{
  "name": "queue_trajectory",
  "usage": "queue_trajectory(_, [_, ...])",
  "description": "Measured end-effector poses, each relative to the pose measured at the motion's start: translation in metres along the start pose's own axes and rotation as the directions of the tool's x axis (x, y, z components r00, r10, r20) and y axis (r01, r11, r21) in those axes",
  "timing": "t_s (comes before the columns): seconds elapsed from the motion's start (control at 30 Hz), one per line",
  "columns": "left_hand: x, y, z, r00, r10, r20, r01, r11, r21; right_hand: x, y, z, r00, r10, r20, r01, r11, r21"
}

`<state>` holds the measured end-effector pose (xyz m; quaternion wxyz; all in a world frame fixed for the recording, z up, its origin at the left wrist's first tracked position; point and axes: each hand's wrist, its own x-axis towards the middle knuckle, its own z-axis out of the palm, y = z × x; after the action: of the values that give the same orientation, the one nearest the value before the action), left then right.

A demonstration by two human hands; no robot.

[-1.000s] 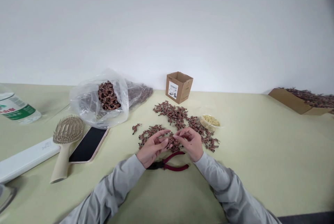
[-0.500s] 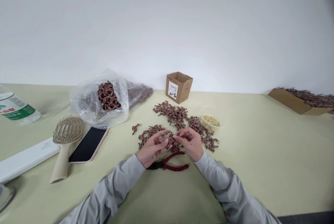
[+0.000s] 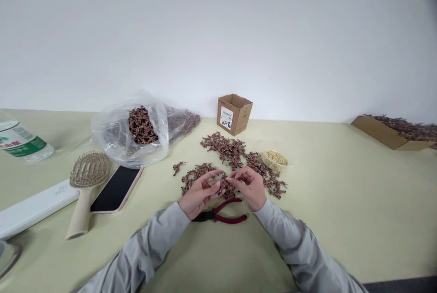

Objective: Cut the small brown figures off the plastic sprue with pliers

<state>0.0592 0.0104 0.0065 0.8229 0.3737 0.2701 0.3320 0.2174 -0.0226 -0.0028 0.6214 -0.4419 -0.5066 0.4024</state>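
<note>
My left hand (image 3: 199, 194) and my right hand (image 3: 250, 186) meet over a scatter of small reddish-brown pieces (image 3: 235, 152) on the pale green table (image 3: 341, 202). The fingers of both hands are curled together in a pinch around one small brown piece (image 3: 226, 185) held between them. Red-handled pliers (image 3: 223, 213) lie on the table just below my hands, partly under my left wrist. A small clear dish of tiny yellowish parts (image 3: 276, 158) sits right of the scatter.
A clear plastic bag of brown pieces (image 3: 136, 129) lies at the left, with a phone (image 3: 116, 188), a hairbrush (image 3: 85, 183), a white bar (image 3: 34, 208) and a bottle (image 3: 22, 142). A small open carton (image 3: 234, 113) stands by the wall. A flat carton of brown pieces (image 3: 392, 131) sits far right.
</note>
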Motion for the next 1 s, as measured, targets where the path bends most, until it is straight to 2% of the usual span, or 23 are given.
queue_trajectory(0.73, [0.0008,-0.0001,-0.0016,0.997,-0.037,-0.062,0.037,0.999,0.007,0.0004,-0.0036,-0.003,0.998,-0.068,-0.015,0.063,0.973,-0.223])
queue_trajectory(1.0, [0.0006,0.0003,-0.0006,0.996,-0.029,-0.08,0.03,0.999,0.012,0.0022,-0.0024,-0.0048,0.999,-0.035,-0.017,0.031,0.984,-0.175])
